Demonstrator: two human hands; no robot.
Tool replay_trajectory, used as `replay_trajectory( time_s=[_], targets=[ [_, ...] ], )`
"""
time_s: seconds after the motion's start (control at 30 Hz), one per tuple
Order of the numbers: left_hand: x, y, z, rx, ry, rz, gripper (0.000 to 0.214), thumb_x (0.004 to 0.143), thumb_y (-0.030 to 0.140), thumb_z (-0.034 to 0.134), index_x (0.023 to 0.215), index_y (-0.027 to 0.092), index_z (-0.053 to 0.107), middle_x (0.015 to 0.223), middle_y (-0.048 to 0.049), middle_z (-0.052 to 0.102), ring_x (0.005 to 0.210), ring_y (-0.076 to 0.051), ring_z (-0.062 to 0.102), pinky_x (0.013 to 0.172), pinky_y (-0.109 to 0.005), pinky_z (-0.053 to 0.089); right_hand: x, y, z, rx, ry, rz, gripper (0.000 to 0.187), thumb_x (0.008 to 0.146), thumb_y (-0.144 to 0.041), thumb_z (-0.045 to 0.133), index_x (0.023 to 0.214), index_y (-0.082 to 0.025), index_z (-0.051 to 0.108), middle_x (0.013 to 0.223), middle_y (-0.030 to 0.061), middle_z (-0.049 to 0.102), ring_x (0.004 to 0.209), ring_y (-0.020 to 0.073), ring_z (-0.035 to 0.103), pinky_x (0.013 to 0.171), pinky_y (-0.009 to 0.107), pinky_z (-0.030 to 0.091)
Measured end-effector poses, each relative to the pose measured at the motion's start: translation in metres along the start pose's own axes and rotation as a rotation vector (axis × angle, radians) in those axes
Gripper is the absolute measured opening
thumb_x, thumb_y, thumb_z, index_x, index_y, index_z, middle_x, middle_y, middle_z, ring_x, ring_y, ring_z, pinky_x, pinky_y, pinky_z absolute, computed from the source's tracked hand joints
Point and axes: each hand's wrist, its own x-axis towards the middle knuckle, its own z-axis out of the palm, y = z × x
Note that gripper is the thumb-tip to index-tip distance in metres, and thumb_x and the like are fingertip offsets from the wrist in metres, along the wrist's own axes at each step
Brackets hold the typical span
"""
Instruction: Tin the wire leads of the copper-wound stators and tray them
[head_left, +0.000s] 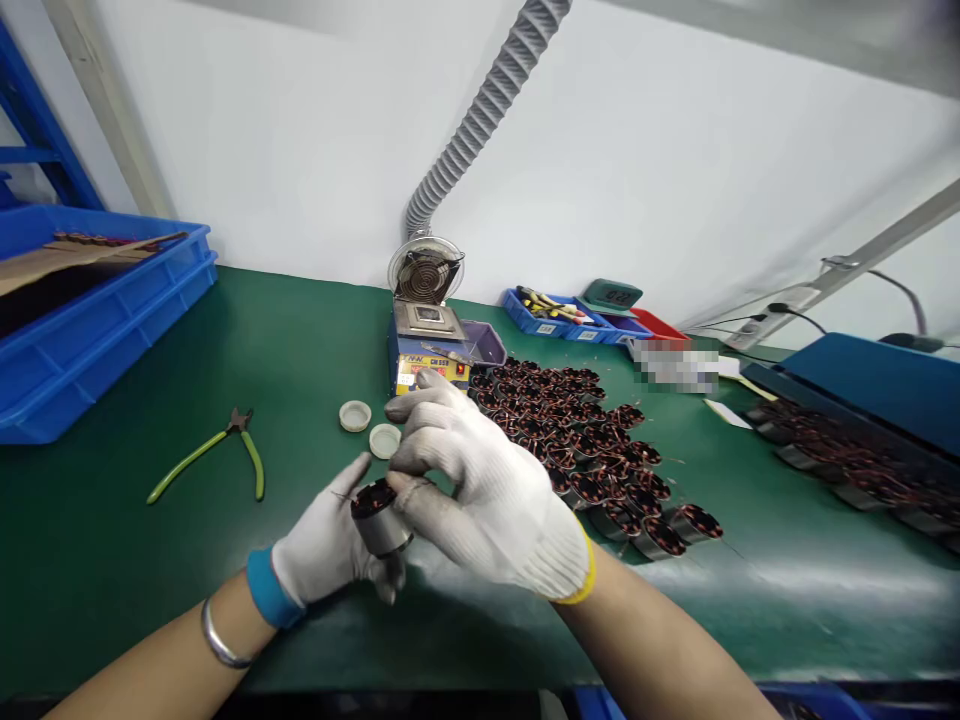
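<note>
My left hand, in a white glove with a blue cuff, is wrapped round a small grey motor stator with copper windings, held just above the green mat. My right hand, gloved with a yellow cuff, reaches over it, its fingers curled and pinching at the top edge of the stator; what they pinch is too fine to make out. A large heap of the same wound stators lies just right of my hands.
Green-handled cutters lie to the left, two white caps ahead. A small solder pot stands under a grey duct hose. Blue crates sit left, small parts bins behind, more stators by a blue tray right.
</note>
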Motion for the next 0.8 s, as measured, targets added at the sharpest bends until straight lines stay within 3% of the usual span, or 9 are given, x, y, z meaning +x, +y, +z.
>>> replay_trajectory(
  time_s=[0.07,0.13,0.23,0.33,0.4,0.53,0.6,0.73,0.8],
  targets=[
    [-0.001,-0.007,-0.001,-0.033,-0.172,-0.135,0.067,0.084,0.075,0.04,0.085,0.012,0.063,0.071,-0.0123,0.069,0.046,-0.022,0.062,0.037,-0.032,0.049,-0.008,0.008,0.002,0.041,-0.006,0.046,0.016,0.083,-0.013,0.056,0.07,-0.021,0.055,0.081,0.0056,0.063,0.109,0.0244,0.059,0.099,0.046,0.047],
    [-0.006,-0.008,0.002,-0.048,-0.2,-0.11,0.058,0.086,0.067,0.048,0.096,0.013,0.063,0.082,-0.0115,0.071,0.052,-0.02,0.065,0.044,-0.029,0.052,-0.017,0.016,0.005,0.072,0.01,0.095,0.016,0.083,-0.014,0.056,0.069,-0.022,0.054,0.078,0.0049,0.062,0.109,0.0239,0.059,0.094,0.043,0.049],
    [-0.014,-0.004,0.014,0.039,-0.058,0.07,0.039,0.085,0.052,0.064,0.104,0.018,0.059,0.08,-0.0034,0.066,0.066,-0.02,0.068,0.059,-0.031,0.057,-0.029,0.023,0.015,0.159,0.07,0.197,0.017,0.082,-0.014,0.056,0.066,-0.021,0.054,0.075,0.004,0.061,0.104,0.0232,0.06,0.094,0.043,0.048],
    [-0.016,-0.002,0.027,0.197,0.105,0.225,0.041,0.078,0.048,0.075,0.1,0.019,0.055,0.081,-0.001,0.063,0.066,-0.017,0.066,0.054,-0.025,0.053,-0.039,0.032,0.03,0.391,0.176,0.451,0.017,0.077,-0.016,0.059,0.061,-0.021,0.053,0.074,0.0043,0.062,0.105,0.0241,0.061,0.091,0.041,0.049],
    [-0.014,-0.003,0.031,0.272,0.188,0.301,0.044,0.075,0.048,0.077,0.096,0.019,0.052,0.086,-0.0027,0.063,0.063,-0.014,0.063,0.047,-0.02,0.046,-0.045,0.043,0.04,0.651,0.333,0.64,0.017,0.074,-0.023,0.064,0.061,-0.021,0.053,0.075,0.0046,0.063,0.1,0.0239,0.062,0.087,0.039,0.051],
    [-0.013,-0.007,0.028,0.324,0.207,0.232,0.049,0.075,0.059,0.072,0.093,0.019,0.05,0.084,-0.0048,0.064,0.054,-0.013,0.06,0.038,-0.018,0.036,-0.054,0.064,0.043,1.037,0.583,0.734,0.024,0.068,-0.04,0.073,0.065,-0.022,0.057,0.073,0.0013,0.063,0.089,0.0198,0.064,0.086,0.037,0.053],
    [-0.014,-0.009,0.026,0.324,0.177,0.192,0.052,0.076,0.065,0.066,0.091,0.018,0.05,0.075,-0.0033,0.062,0.046,-0.01,0.054,0.035,-0.018,0.032,-0.055,0.069,0.036,1.044,0.438,0.728,0.022,0.068,-0.037,0.075,0.065,-0.02,0.062,0.071,0.0021,0.063,0.087,0.02,0.063,0.083,0.036,0.053],
    [-0.014,-0.011,0.023,0.34,0.129,0.163,0.055,0.078,0.071,0.059,0.087,0.017,0.052,0.06,0.0013,0.056,0.037,-0.006,0.041,0.033,-0.017,0.025,-0.044,0.064,0.018,0.844,-0.105,0.678,0.016,0.069,-0.03,0.072,0.076,-0.016,0.071,0.082,0.0044,0.068,0.086,0.0198,0.063,0.081,0.033,0.05],
    [-0.014,-0.012,0.022,0.372,0.132,0.159,0.057,0.078,0.072,0.057,0.083,0.016,0.053,0.059,0.0016,0.055,0.036,-0.005,0.038,0.033,-0.017,0.023,-0.036,0.059,0.01,0.692,-0.249,0.654,0.017,0.071,-0.031,0.07,0.079,-0.016,0.071,0.083,0.004,0.069,0.087,0.0201,0.063,0.08,0.032,0.049]
  ],
)
